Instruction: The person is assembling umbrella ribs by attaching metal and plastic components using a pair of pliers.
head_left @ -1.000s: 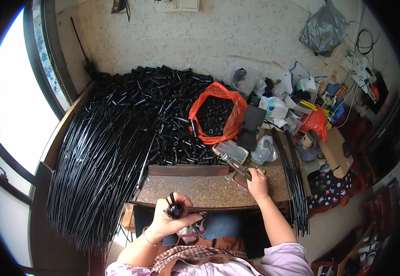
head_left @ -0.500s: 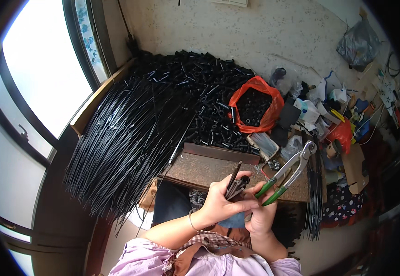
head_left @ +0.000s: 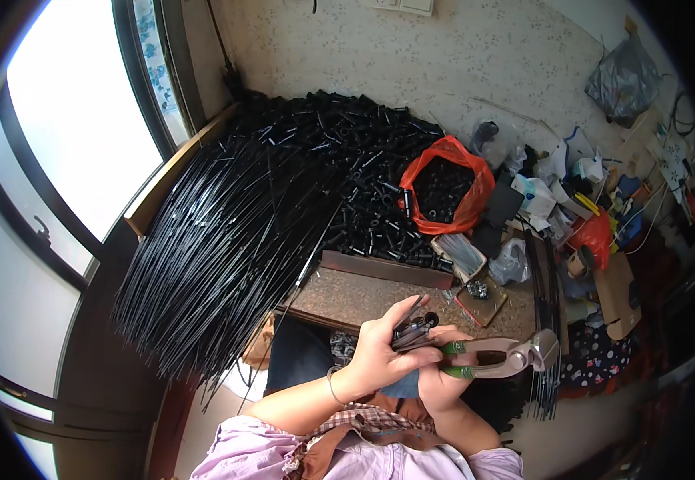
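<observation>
My left hand (head_left: 375,352) is closed around a small bunch of black rods and tubes (head_left: 416,328), whose ends stick up above the fingers. Close beside it, my right hand (head_left: 441,387) grips the pincers (head_left: 515,357) by their green handles. The metal jaws point right, beyond the hand, and the handles lie nearly together. My two hands almost touch in front of my body; part of the right fingers is hidden behind the left hand.
A brown bench (head_left: 347,298) lies ahead, carrying a heap of black tubes (head_left: 339,132) and long thin black rods (head_left: 211,264). A red plastic bag (head_left: 482,204) holds small black parts. A shallow tray (head_left: 491,308) sits nearby. More rods (head_left: 549,300) overhang the right edge; clutter lies beyond.
The pincers have swung from pointing up and right to pointing nearly straight right, and their handles have come closer together. My left hand still holds the bunch in about the same place.
</observation>
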`<move>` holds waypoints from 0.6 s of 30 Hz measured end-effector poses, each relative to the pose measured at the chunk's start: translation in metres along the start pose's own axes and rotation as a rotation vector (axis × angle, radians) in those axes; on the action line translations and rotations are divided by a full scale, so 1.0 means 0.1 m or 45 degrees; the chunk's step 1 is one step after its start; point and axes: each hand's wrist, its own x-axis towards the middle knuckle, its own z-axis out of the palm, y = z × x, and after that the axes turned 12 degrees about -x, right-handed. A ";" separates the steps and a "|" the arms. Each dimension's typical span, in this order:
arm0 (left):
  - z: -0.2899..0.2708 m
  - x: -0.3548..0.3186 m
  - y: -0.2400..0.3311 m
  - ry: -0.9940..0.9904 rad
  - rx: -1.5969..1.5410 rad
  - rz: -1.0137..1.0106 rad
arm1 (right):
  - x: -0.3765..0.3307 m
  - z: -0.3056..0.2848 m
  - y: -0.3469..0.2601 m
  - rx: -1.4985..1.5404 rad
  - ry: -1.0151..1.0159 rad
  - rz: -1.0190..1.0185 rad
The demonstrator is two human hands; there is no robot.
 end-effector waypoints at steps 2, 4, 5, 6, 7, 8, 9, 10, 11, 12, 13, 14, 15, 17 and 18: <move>-0.08 0.05 0.05 -0.232 -0.348 -0.203 | 0.06 -0.03 0.17 0.111 -0.172 -0.212; -0.12 0.12 0.15 -0.338 -0.503 -0.211 | 0.10 0.01 0.09 0.207 -0.160 -0.035; -0.16 0.11 0.26 -0.365 -0.552 -0.261 | 0.13 0.02 0.02 0.292 -0.145 0.138; -0.25 0.08 0.29 -0.323 -0.421 -0.291 | 0.18 -0.01 -0.07 0.458 -0.233 0.418; -0.31 0.09 0.31 -0.305 -0.306 -0.318 | 0.17 -0.12 -0.02 0.538 -0.308 0.562; -0.37 0.10 0.31 -0.186 -0.313 -0.276 | 0.16 -0.26 -0.03 0.539 -0.468 0.719; -0.52 0.09 0.16 -0.125 -0.457 -0.197 | 0.14 -0.38 -0.07 0.549 -0.641 0.871; -0.64 0.10 0.13 -0.071 -0.571 -0.109 | 0.08 -0.46 -0.09 0.412 -0.763 0.943; -0.72 0.12 0.13 -0.019 -0.684 -0.017 | 0.02 -0.51 -0.12 0.270 -0.882 1.009; -0.75 0.13 0.14 -0.007 -0.684 -0.009 | -0.02 -0.52 -0.15 0.143 -1.026 0.904; -0.77 0.13 0.16 0.004 -0.685 0.000 | -0.06 -0.51 -0.16 0.025 -1.162 0.858; -0.77 0.14 0.19 -0.036 -0.622 -0.064 | -0.06 -0.46 -0.15 0.003 -1.219 0.823; -0.75 0.15 0.24 -0.075 -0.465 -0.141 | -0.08 -0.40 -0.18 -0.027 -1.267 0.793; -0.68 0.16 0.25 0.015 -0.260 -0.138 | -0.04 -0.35 -0.21 -0.003 -1.266 0.851; -0.67 0.16 0.32 0.050 -0.283 -0.193 | -0.04 -0.37 -0.14 0.185 -1.292 0.882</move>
